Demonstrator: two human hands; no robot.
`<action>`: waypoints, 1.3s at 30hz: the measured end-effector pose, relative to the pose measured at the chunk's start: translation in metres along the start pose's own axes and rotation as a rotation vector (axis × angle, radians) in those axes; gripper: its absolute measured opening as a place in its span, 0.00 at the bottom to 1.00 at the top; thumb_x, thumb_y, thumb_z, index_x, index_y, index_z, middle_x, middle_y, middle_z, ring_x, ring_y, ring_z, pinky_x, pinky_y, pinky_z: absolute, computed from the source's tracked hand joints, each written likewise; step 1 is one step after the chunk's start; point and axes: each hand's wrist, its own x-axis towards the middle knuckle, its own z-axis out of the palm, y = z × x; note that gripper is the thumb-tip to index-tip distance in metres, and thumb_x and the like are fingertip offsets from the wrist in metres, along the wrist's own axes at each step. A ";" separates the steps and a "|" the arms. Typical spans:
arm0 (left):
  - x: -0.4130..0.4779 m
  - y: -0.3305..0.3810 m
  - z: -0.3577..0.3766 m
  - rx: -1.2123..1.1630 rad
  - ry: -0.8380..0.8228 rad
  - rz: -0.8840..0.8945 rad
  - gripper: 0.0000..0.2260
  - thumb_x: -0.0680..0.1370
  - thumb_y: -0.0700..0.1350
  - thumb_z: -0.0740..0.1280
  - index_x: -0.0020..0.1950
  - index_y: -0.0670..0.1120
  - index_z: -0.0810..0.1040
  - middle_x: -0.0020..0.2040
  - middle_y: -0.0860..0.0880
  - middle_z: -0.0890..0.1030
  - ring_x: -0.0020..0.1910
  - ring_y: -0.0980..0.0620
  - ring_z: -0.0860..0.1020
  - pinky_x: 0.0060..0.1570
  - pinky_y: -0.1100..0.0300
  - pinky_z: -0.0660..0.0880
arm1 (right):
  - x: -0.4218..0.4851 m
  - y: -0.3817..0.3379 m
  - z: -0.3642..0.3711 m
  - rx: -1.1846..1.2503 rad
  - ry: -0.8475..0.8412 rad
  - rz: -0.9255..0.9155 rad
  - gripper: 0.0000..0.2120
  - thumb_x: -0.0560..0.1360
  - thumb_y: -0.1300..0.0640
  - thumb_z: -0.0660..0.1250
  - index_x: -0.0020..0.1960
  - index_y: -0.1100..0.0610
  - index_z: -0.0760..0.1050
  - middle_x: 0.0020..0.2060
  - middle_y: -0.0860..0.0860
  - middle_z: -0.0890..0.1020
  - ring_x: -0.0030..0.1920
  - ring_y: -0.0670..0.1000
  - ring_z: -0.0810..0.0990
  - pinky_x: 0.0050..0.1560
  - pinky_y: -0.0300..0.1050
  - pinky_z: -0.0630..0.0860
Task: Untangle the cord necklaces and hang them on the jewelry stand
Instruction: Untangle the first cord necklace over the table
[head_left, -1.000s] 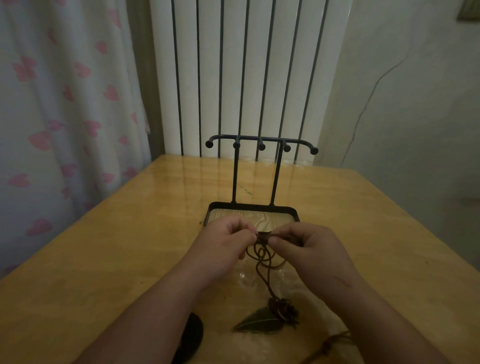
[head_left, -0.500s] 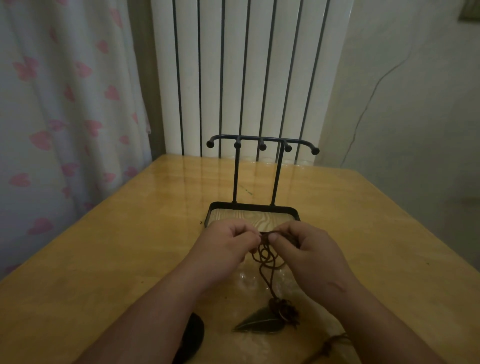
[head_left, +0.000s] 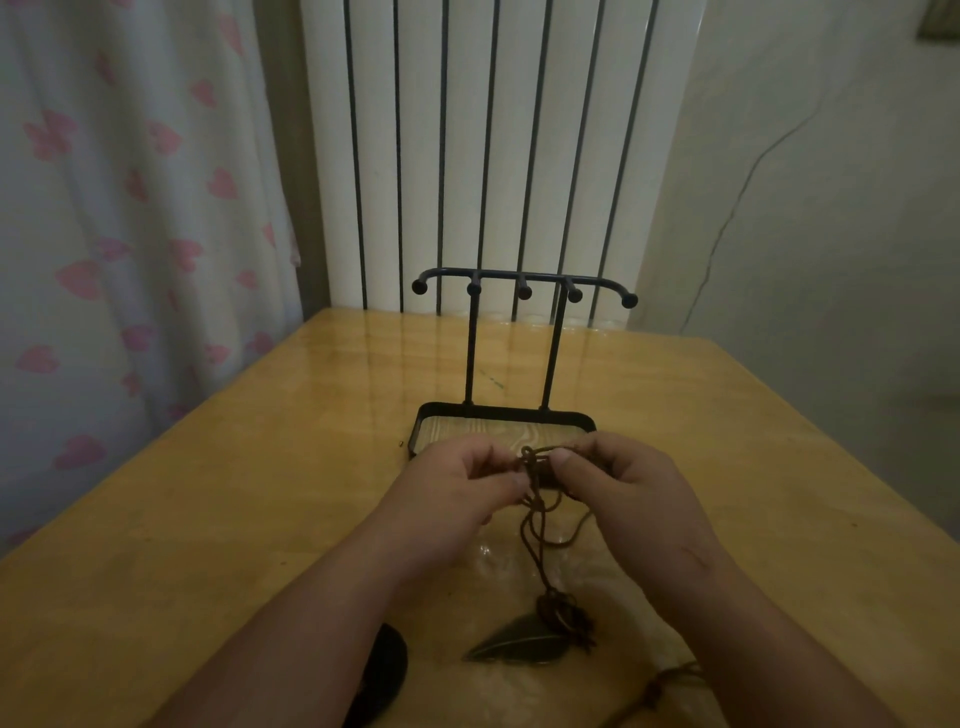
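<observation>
- The jewelry stand (head_left: 470, 353) stands on the table (head_left: 249, 499), at its middle; radiator (head_left: 498, 156) behind, curtain (head_left: 130, 218) to the left
- Before its base, the left hand (head_left: 462, 491) and right hand (head_left: 626, 486) pinch the cord necklace (head_left: 534, 538) between them
- Its pendant (head_left: 519, 643) lies on the table nearer the person; a disc (head_left: 385, 670) to its left, another cord (head_left: 662, 685) to its right

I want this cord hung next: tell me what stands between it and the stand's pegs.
Nothing visible does. The stand is just beyond the left hand and right hand, its pegs bare. Both hands pinch the knotted cord; its pendant lies on the table.
</observation>
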 end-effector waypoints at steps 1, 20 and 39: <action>0.001 -0.001 0.000 -0.001 0.029 -0.009 0.04 0.78 0.47 0.67 0.46 0.53 0.81 0.37 0.56 0.79 0.35 0.60 0.74 0.38 0.61 0.70 | 0.000 0.000 -0.001 0.043 0.017 0.014 0.06 0.76 0.55 0.65 0.44 0.51 0.81 0.39 0.48 0.84 0.39 0.40 0.80 0.39 0.38 0.74; 0.003 -0.001 -0.002 -0.131 0.133 0.016 0.05 0.80 0.41 0.64 0.49 0.49 0.79 0.38 0.51 0.85 0.33 0.57 0.78 0.34 0.60 0.73 | -0.005 0.002 0.013 -0.292 -0.140 0.219 0.17 0.67 0.35 0.69 0.44 0.48 0.78 0.39 0.45 0.81 0.40 0.45 0.79 0.43 0.46 0.80; 0.011 -0.004 -0.010 -0.172 0.453 -0.103 0.07 0.80 0.43 0.63 0.43 0.47 0.77 0.36 0.51 0.76 0.33 0.56 0.74 0.32 0.64 0.67 | -0.001 -0.001 -0.010 0.256 -0.183 0.514 0.07 0.75 0.63 0.64 0.48 0.64 0.79 0.32 0.55 0.77 0.27 0.49 0.67 0.28 0.43 0.63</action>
